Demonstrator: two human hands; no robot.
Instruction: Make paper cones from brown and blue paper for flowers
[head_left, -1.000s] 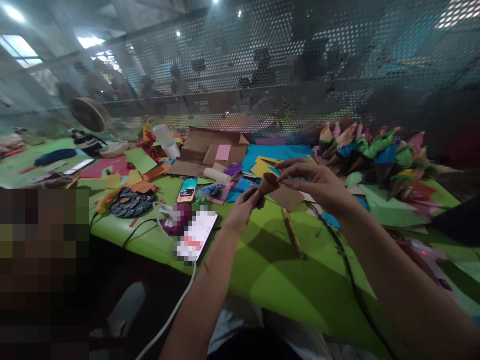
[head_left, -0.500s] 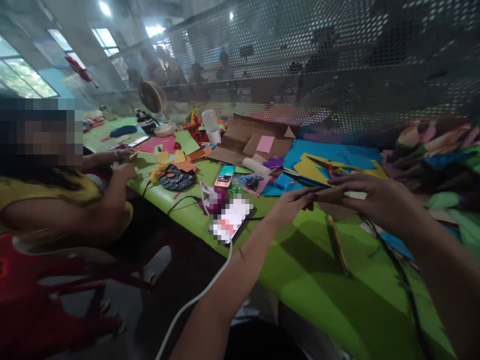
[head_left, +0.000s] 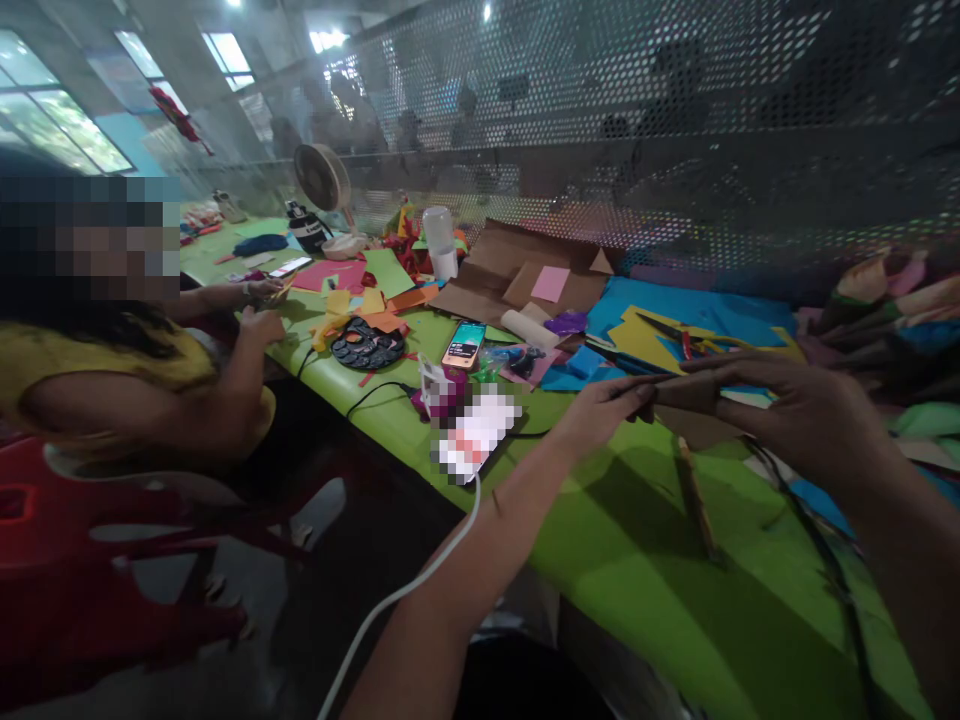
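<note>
My left hand (head_left: pixel 611 412) and my right hand (head_left: pixel 780 395) meet fingertip to fingertip above the green table (head_left: pixel 645 560). The left fingers are pinched together, and whatever they hold is too dark and small to make out. From the other side the right hand reaches in, its fingers long and pressed toward the same spot, the thumb below. Just under the hands lies a thin yellowish-brown stick (head_left: pixel 697 500). Behind them, a tool with red and yellow handles (head_left: pixel 686 342) rests on yellow paper (head_left: pixel 637 330) and blue paper (head_left: pixel 720 300).
A charging phone (head_left: pixel 476 435) with a white cable lies left of my forearm, another phone (head_left: pixel 465 345) beyond. A black round tray (head_left: pixel 367 343), brown cardboard (head_left: pixel 487 260) and a fan (head_left: pixel 322 178) stand farther off. At left sits a person in yellow (head_left: pixel 142 400). A black cable (head_left: pixel 817 560) runs at right.
The view has shifted slightly, so the scene sits a little farther right. My hands stay together in nearly the same pose.
</note>
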